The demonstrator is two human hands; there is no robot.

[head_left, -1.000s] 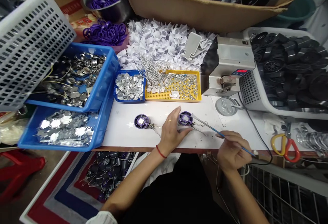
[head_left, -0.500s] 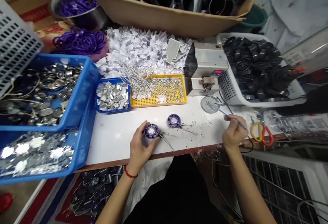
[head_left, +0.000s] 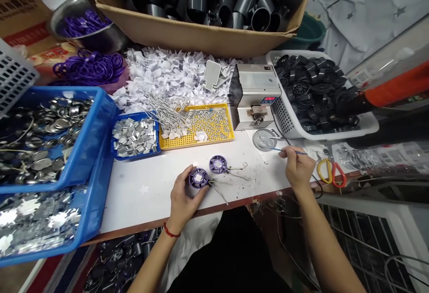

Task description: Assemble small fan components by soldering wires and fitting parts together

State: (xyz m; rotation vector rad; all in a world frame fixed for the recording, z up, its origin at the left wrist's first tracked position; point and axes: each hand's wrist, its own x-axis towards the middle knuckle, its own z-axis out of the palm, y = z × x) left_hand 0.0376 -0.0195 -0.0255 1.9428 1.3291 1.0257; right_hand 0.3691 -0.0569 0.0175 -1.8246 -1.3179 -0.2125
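My left hand (head_left: 185,197) rests on the white tabletop, thumb and fingers closed round a purple round part (head_left: 198,178) with a pale square in its centre and wires trailing right. Just behind it lies a second purple round part (head_left: 217,164), also wired and untouched. My right hand (head_left: 299,168) grips a thin blue stick (head_left: 295,152) that points left. The stick's tip is over a small round clear dish (head_left: 264,140) with something clear and glossy in it; whether it touches the contents I cannot tell.
A metal machine (head_left: 256,92) with a red display stands behind the dish. A yellow tray (head_left: 214,140) and a blue tray (head_left: 137,153) hold small parts. Scissors (head_left: 331,172) lie at right, near a white basket (head_left: 362,125) of black parts. A cardboard box (head_left: 201,38) stands at the back.
The view has shifted, so the bench things sit further left and lower. My right hand has turned the blue stick flatter, its tip still at the dish. My left hand keeps its hold.
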